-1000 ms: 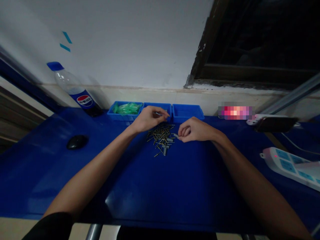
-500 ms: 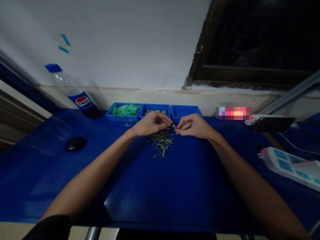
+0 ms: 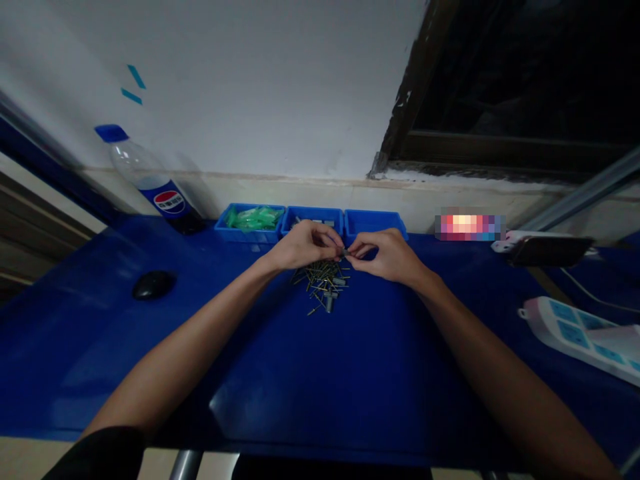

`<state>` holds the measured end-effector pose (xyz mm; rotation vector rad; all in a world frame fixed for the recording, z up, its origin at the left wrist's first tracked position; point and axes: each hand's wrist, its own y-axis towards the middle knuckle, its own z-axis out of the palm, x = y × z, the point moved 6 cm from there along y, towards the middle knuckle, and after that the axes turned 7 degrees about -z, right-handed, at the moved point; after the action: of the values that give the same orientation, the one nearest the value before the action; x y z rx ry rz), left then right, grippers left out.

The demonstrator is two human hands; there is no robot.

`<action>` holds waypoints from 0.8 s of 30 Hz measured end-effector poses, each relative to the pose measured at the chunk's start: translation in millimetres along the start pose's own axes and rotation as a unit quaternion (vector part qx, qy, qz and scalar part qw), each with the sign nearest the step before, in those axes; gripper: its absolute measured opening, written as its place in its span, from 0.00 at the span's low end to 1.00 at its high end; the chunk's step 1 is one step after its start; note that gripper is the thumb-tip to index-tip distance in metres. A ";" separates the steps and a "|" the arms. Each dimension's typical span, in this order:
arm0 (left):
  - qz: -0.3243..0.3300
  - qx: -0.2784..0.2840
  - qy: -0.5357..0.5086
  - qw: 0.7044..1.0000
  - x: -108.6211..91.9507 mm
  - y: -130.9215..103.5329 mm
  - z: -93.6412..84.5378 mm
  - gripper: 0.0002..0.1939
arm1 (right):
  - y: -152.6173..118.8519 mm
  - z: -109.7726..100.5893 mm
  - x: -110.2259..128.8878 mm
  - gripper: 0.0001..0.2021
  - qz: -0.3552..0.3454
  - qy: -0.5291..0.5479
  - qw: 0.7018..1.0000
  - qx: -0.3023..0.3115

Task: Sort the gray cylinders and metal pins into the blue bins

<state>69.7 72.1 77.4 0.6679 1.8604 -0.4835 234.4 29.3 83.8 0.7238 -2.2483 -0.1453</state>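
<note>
My left hand (image 3: 306,245) and my right hand (image 3: 386,256) meet fingertip to fingertip above the loose hardware. Between them is a small grey cylinder (image 3: 345,253), mostly covered by the fingers; both hands are closed in a pinch on it. Whether a thin pin is also in the left fingers cannot be made out. Just below lies a pile of thin brass-coloured screws or pins (image 3: 320,277) on the blue tabletop (image 3: 300,380). A few grey cylinders (image 3: 329,301) lie among them at the near right side of the pile.
Behind the hands stand three blue bins: the left bin (image 3: 247,235) holds green plastic packets, the middle bin (image 3: 289,220) grey parts, and the right bin (image 3: 376,219) shows a bare inside. Around sit a bottle (image 3: 170,202), a black mouse (image 3: 151,285), a phone (image 3: 553,251) and a power strip (image 3: 575,330).
My right hand has come left against my left fingertips, and the grey cylinder, plainly seen before in the right fingers, is now largely hidden between both. The view has shifted slightly.
</note>
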 end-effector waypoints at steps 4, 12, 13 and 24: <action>0.007 -0.084 0.030 0.996 6.7 3.1 -19.3 0.10 | 0.2 3.6 -5.7 0.07 0.012 0.022 1.000 0.009; -0.021 -0.223 0.044 0.974 27.7 4.5 -47.9 0.17 | -6.3 39.2 -6.5 0.07 -0.003 0.010 0.979 0.202; -0.022 -0.221 0.051 0.974 26.6 4.1 -46.8 0.17 | -6.5 42.1 -7.0 0.08 -0.002 0.000 0.978 0.208; 0.004 -0.175 0.089 0.981 10.7 2.7 -31.2 0.13 | -6.9 47.9 -10.0 0.04 0.034 -0.039 0.972 0.230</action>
<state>46.3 95.5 78.8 0.4908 2.0439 -0.0864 209.7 23.5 41.4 0.8900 -2.4041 0.4009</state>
